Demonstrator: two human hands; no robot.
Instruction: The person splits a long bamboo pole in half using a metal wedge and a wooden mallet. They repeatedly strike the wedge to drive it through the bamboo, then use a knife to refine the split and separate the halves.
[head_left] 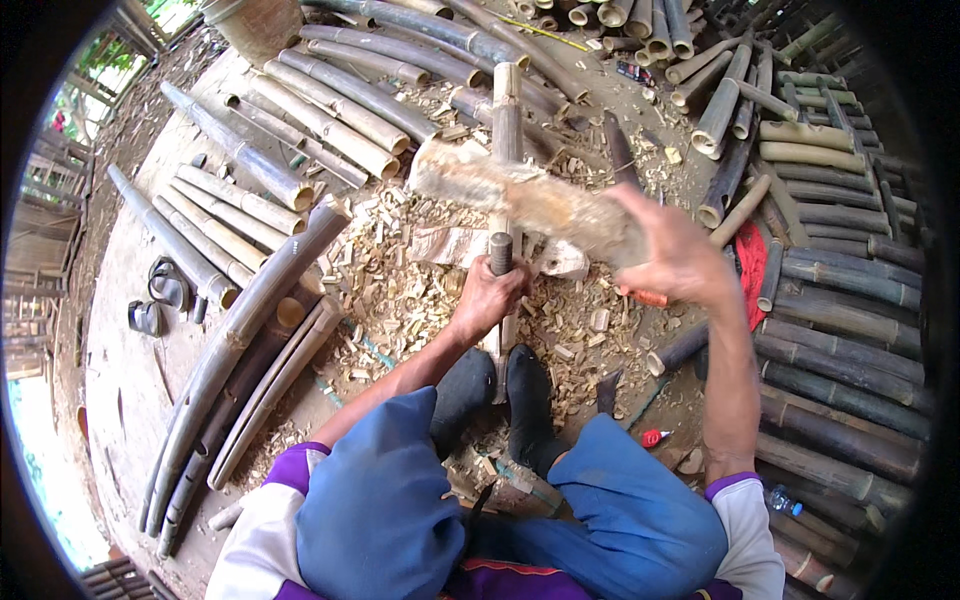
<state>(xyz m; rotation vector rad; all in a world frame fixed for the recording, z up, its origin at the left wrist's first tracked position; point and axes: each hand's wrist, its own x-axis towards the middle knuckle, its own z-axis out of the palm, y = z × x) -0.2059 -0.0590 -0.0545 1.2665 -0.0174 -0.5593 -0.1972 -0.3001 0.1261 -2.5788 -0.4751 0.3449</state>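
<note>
My left hand (488, 298) is wrapped round a dark ribbed metal rod (501, 252), which stands up out of the fist; its lower end is hidden. The rod is over a bamboo pole (507, 120) that runs away from me between my feet. Across and under the pole lies a pale wooden block (445, 246). My right hand (682, 243), smeared by motion, grips the end of a long rough piece of wood (540, 200). This wood is held up in front of the rod and hides part of the pole.
Wood chips (380, 240) cover the ground around my dark-covered feet (532, 400). Cut bamboo poles (270, 280) lie to the left, and stacked bamboo (840, 350) fills the right. Sandals (165, 285), a red cloth (750, 262) and a bucket (255, 28) are farther out.
</note>
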